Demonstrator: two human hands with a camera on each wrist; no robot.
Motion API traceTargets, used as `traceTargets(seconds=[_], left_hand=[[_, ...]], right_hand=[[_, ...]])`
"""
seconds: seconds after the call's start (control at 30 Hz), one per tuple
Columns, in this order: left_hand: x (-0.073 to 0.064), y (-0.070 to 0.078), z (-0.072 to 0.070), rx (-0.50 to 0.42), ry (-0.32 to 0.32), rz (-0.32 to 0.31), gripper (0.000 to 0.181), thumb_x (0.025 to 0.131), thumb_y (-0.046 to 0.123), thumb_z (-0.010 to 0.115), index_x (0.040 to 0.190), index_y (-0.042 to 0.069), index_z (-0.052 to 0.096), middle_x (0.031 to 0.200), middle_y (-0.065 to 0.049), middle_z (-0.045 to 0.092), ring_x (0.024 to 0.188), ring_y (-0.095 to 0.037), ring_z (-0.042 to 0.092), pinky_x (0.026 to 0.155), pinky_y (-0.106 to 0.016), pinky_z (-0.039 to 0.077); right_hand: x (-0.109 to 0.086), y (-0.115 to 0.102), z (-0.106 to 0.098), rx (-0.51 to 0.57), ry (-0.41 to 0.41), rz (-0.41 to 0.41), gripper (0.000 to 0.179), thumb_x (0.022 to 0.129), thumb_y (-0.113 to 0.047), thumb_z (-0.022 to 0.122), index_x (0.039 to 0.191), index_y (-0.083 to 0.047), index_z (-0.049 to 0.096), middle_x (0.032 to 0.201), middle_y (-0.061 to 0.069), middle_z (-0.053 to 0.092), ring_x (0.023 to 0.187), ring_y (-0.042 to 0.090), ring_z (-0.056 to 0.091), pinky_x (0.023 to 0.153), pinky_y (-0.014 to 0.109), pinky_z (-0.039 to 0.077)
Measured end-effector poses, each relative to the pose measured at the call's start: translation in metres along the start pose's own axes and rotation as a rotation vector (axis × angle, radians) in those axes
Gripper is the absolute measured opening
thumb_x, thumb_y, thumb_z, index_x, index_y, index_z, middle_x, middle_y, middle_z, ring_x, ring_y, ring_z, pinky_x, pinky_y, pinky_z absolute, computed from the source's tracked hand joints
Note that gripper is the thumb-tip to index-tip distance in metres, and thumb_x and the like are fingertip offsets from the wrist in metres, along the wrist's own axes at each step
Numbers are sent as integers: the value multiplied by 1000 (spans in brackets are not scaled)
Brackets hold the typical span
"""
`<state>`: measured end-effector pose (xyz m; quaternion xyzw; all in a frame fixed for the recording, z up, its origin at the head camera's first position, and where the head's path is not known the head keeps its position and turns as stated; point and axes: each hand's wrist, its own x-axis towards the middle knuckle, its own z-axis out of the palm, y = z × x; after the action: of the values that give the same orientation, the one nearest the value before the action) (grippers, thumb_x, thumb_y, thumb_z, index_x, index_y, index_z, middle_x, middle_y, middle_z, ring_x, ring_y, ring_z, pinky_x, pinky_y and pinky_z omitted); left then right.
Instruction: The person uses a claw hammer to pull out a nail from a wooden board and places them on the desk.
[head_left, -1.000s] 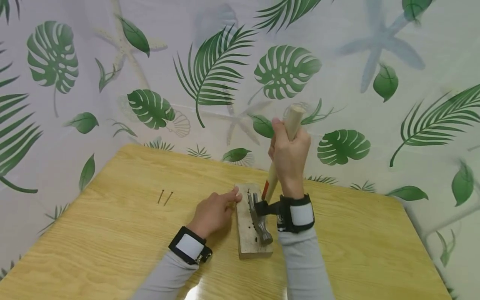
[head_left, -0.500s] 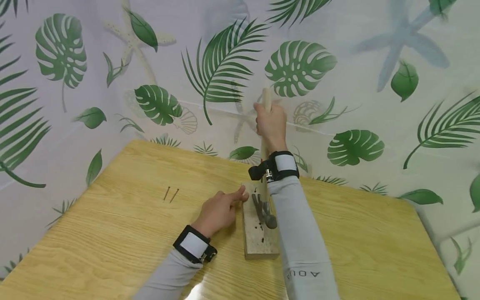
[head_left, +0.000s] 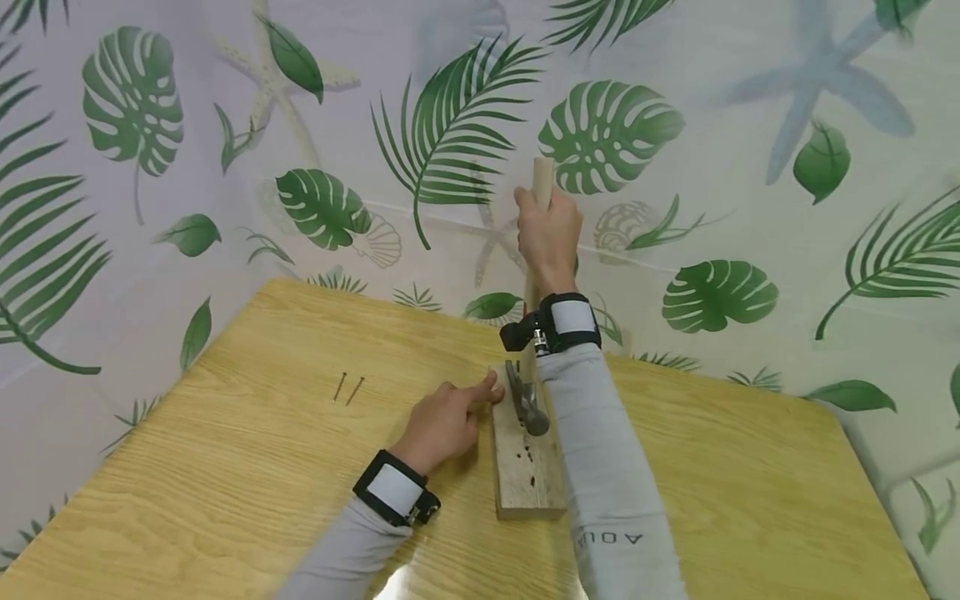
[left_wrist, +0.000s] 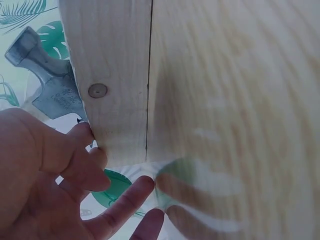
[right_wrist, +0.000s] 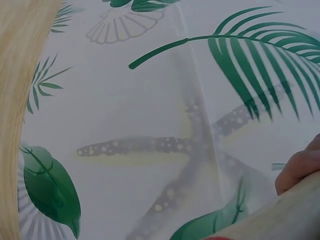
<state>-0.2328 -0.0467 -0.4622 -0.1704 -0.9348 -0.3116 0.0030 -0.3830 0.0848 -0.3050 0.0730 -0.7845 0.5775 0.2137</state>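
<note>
My right hand (head_left: 550, 237) grips the pale wooden handle of a claw hammer (head_left: 534, 417) near its upper end. The hammer's steel head lies on the far part of a wooden block (head_left: 517, 492), claw pointing away. Small dark holes mark the block's top. My left hand (head_left: 444, 425) touches the block's far left corner with extended fingers. In the left wrist view, fingertips (left_wrist: 82, 134) meet the block's edge beside the hammer head (left_wrist: 57, 95), while other fingers reach toward the table. The right wrist view catches a finger (right_wrist: 300, 170) on the handle (right_wrist: 285, 212). Whatever lies under the claw is mostly hidden.
Two nails (head_left: 347, 389) lie on the wood-grain table (head_left: 225, 467), left of the block. A leaf-printed cloth (head_left: 450, 108) hangs behind the table's far edge. A round mark (left_wrist: 98, 90) shows on the block's side.
My right hand has moved forward and swung the handle more upright. The hammer head has shifted toward the block's far end. My left hand stays at the block's corner; the head view has shifted slightly.
</note>
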Motion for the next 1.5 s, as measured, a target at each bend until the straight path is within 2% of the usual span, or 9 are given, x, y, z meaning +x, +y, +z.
traceTargets(seconds=[0.2, 0.47, 0.77, 0.9, 1.0, 1.1, 1.23, 1.33, 1.5], left_hand=[[0, 2, 3, -17, 14, 3, 59, 93, 1, 58, 147, 24, 56, 139, 10, 63, 98, -32, 61, 53, -31, 39], [1, 2, 7, -29, 12, -38, 53, 96, 3, 58, 142, 29, 61, 146, 6, 57, 106, -35, 62, 55, -32, 41], [1, 2, 10, -76, -11, -50, 55, 93, 1, 56, 140, 29, 63, 154, 12, 47, 108, -34, 60, 56, -32, 39], [2, -2, 7, -143, -33, -19, 52, 96, -2, 54, 140, 25, 63, 155, 9, 45, 75, -24, 57, 52, -28, 38], [3, -2, 4, -208, -75, 28, 51, 98, -5, 51, 142, 18, 60, 157, 2, 42, 49, -15, 38, 45, -24, 35], [2, -2, 2, -220, -94, 58, 50, 99, -4, 50, 145, 14, 57, 156, -4, 44, 44, -12, 34, 44, -25, 37], [0, 4, -2, -187, -57, 60, 45, 101, 3, 54, 144, 14, 58, 152, -5, 53, 81, -21, 62, 70, -33, 53], [0, 11, -6, -220, -35, 121, 42, 101, 5, 55, 142, 12, 60, 147, -6, 57, 125, -28, 54, 99, -44, 50], [3, 25, -10, -367, -92, 270, 40, 99, 4, 52, 136, 12, 65, 133, -5, 66, 129, -24, 56, 104, -44, 48]], right_hand=[[-34, -13, -20, 101, 89, -122, 31, 102, -33, 57, 82, -10, 55, 57, 1, 46, 46, 16, 44, 45, 30, 36], [-97, -32, -53, 404, 241, -369, 25, 102, -16, 58, 77, -11, 53, 49, -2, 38, 36, 10, 33, 36, 25, 27], [-149, -46, -83, 646, 280, -545, 26, 95, -3, 52, 71, -1, 41, 46, -2, 33, 35, 7, 27, 33, 23, 21], [-173, -53, -94, 768, 307, -564, 28, 93, 2, 48, 69, -2, 33, 45, -1, 27, 35, 7, 23, 34, 21, 19], [-183, -58, -102, 806, 338, -568, 29, 92, 4, 46, 68, -3, 31, 45, -1, 26, 35, 8, 22, 34, 20, 18], [-186, -63, -107, 790, 358, -568, 30, 92, 6, 48, 67, -1, 33, 44, 0, 26, 34, 7, 22, 33, 20, 18], [-192, -73, -115, 766, 353, -550, 31, 92, 7, 51, 66, 1, 35, 43, -1, 26, 33, 7, 21, 32, 20, 18], [-197, -81, -120, 808, 327, -546, 30, 91, 9, 48, 66, 0, 35, 43, 0, 26, 33, 7, 22, 32, 20, 17], [-204, -94, -130, 921, 308, -534, 30, 92, 10, 45, 66, -1, 33, 43, 1, 25, 33, 7, 22, 32, 19, 16]])
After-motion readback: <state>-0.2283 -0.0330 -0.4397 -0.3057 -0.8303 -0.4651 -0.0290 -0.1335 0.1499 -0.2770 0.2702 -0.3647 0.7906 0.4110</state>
